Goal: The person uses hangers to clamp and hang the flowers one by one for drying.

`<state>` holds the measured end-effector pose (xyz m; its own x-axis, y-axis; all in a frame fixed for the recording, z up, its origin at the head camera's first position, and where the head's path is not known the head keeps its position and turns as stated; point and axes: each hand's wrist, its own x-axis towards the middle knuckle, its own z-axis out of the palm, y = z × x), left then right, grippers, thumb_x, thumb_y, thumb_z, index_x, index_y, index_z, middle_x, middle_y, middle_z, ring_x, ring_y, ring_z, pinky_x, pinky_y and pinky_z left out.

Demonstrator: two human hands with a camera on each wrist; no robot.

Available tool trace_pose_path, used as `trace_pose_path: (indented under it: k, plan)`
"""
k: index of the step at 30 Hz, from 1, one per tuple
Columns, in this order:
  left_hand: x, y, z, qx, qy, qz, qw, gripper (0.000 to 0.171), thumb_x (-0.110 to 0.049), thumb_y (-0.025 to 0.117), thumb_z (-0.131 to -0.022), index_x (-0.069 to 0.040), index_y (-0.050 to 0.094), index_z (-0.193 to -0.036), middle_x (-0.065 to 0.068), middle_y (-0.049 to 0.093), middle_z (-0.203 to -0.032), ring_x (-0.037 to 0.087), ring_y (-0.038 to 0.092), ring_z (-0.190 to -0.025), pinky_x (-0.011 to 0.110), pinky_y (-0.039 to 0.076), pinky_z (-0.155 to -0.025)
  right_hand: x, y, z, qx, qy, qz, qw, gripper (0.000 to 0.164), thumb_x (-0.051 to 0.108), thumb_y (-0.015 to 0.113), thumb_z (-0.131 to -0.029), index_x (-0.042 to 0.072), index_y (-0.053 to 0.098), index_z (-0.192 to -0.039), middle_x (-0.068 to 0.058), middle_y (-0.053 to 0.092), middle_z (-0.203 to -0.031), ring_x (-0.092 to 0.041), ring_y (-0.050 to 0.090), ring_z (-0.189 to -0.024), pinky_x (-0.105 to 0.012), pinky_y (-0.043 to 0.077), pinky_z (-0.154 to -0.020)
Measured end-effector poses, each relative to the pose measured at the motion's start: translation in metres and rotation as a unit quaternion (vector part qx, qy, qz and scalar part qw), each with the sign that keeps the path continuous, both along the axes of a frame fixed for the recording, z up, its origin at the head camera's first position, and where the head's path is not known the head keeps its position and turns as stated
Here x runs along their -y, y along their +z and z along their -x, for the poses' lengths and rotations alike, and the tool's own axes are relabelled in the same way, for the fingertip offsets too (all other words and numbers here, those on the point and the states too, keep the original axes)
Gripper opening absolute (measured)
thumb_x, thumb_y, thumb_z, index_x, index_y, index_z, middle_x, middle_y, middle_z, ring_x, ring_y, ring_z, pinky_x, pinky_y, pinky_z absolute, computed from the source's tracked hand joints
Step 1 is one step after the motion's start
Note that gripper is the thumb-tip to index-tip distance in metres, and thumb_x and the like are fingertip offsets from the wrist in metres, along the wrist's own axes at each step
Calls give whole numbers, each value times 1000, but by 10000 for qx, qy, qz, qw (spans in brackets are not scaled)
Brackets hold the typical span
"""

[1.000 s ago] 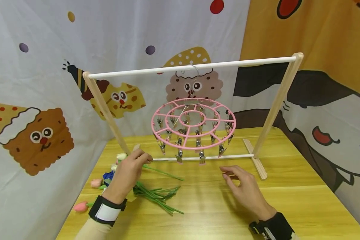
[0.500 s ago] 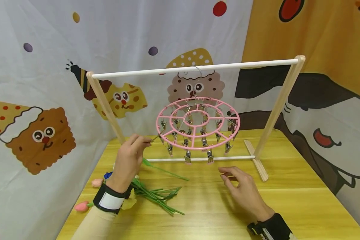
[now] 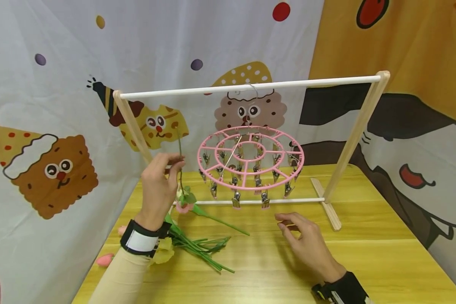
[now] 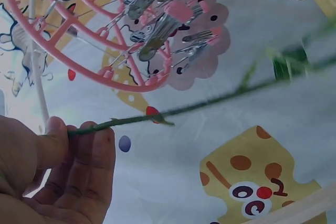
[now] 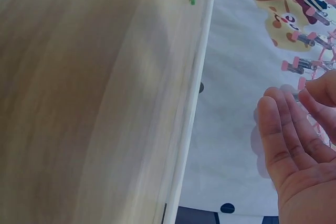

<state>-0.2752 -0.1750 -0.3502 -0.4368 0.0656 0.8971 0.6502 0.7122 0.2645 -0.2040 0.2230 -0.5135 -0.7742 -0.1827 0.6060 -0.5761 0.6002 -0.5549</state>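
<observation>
My left hand (image 3: 157, 181) pinches the thin green stem (image 4: 199, 104) of a pink artificial flower (image 3: 184, 207) between thumb and fingers. The flower hangs head-down, its stem end pointing up, left of a round pink clip hanger (image 3: 244, 181). Metal clips (image 3: 264, 199) dangle from the hanger's rings, apart from the flower. To the right, my right hand (image 3: 308, 244) hovers low over the table, fingers relaxed and holding nothing. Below the left hand lies a bunch of artificial flowers with green stems (image 3: 205, 252), a yellow bloom (image 3: 163, 252) and a pink tulip (image 3: 104, 259), partly hidden by the left arm.
The hanger hooks over the white top rod (image 3: 197, 90) of a wooden-sided rack, whose lower white rod (image 3: 296, 200) runs near the table. One separate green stem (image 3: 228, 225) lies toward the middle of the wooden table (image 3: 372, 253). A cartoon-print curtain (image 3: 61, 105) stands behind.
My left hand has lifted a flower from the pile, raised it and turned it head-down. The right hand has stayed nearly still.
</observation>
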Motion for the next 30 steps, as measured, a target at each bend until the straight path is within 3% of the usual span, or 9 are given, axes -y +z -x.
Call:
trace_pose_path:
  k: [4, 7, 12, 17, 24, 30]
  plan:
    - [0, 2, -1, 145, 0, -329, 9994, 12, -7, 85, -107, -1, 83, -117, 14, 86, -112, 30, 84, -97, 15, 64, -79, 2, 2, -2, -12, 21, 28, 10000, 36, -7, 83, -103, 15, 83, -132, -5, 87, -124, -14, 84, -100, -29, 73, -80]
    - [-2, 3, -3, 361, -211, -618, 9972, 11, -6, 84, -108, -1, 82, -117, 15, 86, -113, 30, 84, -94, 1, 56, -82, 4, 6, -5, -11, 37, 114, 9999, 36, -6, 83, -104, 15, 83, -134, -4, 87, -125, -12, 84, -102, -26, 72, -81]
    - [-7, 1, -11, 824, -681, -1247, 9864, 10, -3, 81, -109, 3, 80, -118, 17, 85, -113, 31, 84, -87, 8, 64, -81, 10, 19, -10, -37, 173, 496, 9986, 33, -4, 81, -107, 10, 80, -137, -5, 85, -131, -9, 82, -109, -20, 70, -91]
    - [-12, -6, -17, 1130, -898, -1574, 9769, 11, -1, 81, -109, 4, 79, -118, 17, 85, -112, 32, 85, -88, 16, 69, -81, 17, 38, -11, -170, 319, 830, 9959, 35, -6, 81, -106, 8, 79, -138, -10, 84, -133, -6, 81, -112, -16, 67, -98]
    - [-21, -16, -25, 1441, -1310, -1872, 9628, 11, 0, 80, -109, 5, 76, -117, 19, 84, -111, 18, 85, -92, 24, 72, -82, 31, 69, -11, -468, 362, 657, 9961, 41, -4, 85, -103, 2, 77, -143, -14, 85, -134, -15, 84, -110, -15, 66, -101]
    - [-32, -26, -34, 1739, -1626, -2134, 9475, 9, 1, 80, -109, 6, 74, -114, 20, 82, -113, 10, 84, -90, 28, 74, -80, 47, 89, -9, -739, 386, 597, 9947, 46, -4, 88, -100, 3, 78, -145, -11, 88, -130, -19, 87, -103, -14, 66, -97]
